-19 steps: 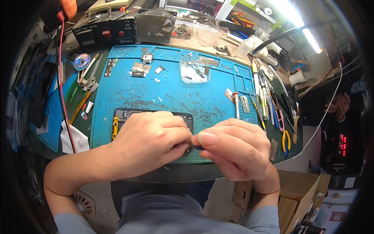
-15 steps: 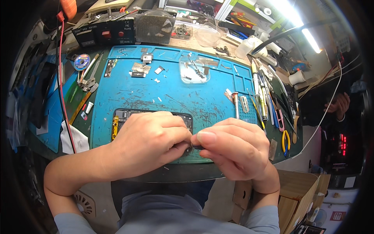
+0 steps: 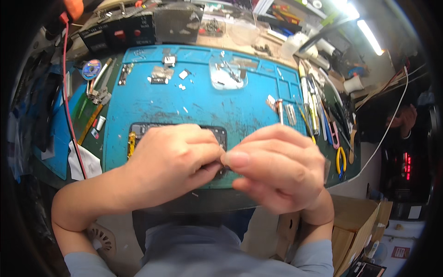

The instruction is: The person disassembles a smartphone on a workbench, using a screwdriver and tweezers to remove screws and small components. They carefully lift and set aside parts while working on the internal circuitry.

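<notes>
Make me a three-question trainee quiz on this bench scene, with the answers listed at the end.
1. Multiple choice: what does the left hand partly cover? a) a coffee cup; b) a dark device frame; c) a roll of tape.
2. True or false: the clear plastic tub sits on the blue mat, farther from the person than the right hand.
3. Fill in the blank: the blue-labelled spool lies to the ____ of the blue mat.

Key: 1: b. 2: true. 3: left.
</notes>
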Tool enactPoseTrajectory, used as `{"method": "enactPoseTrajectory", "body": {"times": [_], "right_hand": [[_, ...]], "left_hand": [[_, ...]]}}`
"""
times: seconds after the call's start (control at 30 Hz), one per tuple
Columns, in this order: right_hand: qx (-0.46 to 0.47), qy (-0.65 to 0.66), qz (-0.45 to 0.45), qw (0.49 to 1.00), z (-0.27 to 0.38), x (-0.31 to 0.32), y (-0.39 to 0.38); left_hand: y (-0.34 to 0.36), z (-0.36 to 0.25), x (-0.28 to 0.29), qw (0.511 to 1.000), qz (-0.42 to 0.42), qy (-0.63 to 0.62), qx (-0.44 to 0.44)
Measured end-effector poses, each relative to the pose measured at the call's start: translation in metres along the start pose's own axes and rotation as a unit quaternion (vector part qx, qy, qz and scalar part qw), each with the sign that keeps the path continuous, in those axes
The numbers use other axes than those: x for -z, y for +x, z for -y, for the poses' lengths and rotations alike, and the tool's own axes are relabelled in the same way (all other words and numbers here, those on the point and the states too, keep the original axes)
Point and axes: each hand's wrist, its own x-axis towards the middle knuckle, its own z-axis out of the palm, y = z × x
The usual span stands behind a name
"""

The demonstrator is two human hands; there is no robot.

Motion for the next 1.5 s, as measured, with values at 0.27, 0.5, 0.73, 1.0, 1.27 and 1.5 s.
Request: {"method": "enactPoseTrajectory", "body": {"times": [0.27, 0.5, 0.73, 1.0, 1.27, 1.5], "right_hand": [[-0.022, -0.009, 0.000, 1.000, 0.003, -0.003, -0.002], [-0.050, 0.016, 0.017, 0.998, 0.005, -0.001, -0.002], [-0.025, 0.000, 0.012, 1.000, 0.002, 0.001, -0.004], [-0.021, -0.017, -0.003, 1.000, 0.004, -0.001, -0.001], [-0.040, -0.033, -0.018, 0.999, 0.010, -0.005, -0.001], [-0.040, -0.028, -0.031, 0.998, 0.009, -0.007, -0.002]], "left_hand": [[0.000, -0.002, 0.004, 1.000, 0.009, 0.009, 0.016], [0.000, -0.002, 0.007, 0.999, 0.026, 0.021, 0.015], [-0.002, -0.002, 0.003, 1.000, 0.000, 0.008, 0.022], [-0.001, -0.005, 0.005, 0.999, -0.001, -0.003, 0.033], [0.000, 0.000, 0.003, 1.000, 0.001, 0.004, 0.013], [0.000, -0.002, 0.003, 1.000, -0.006, 0.014, 0.010]]}}
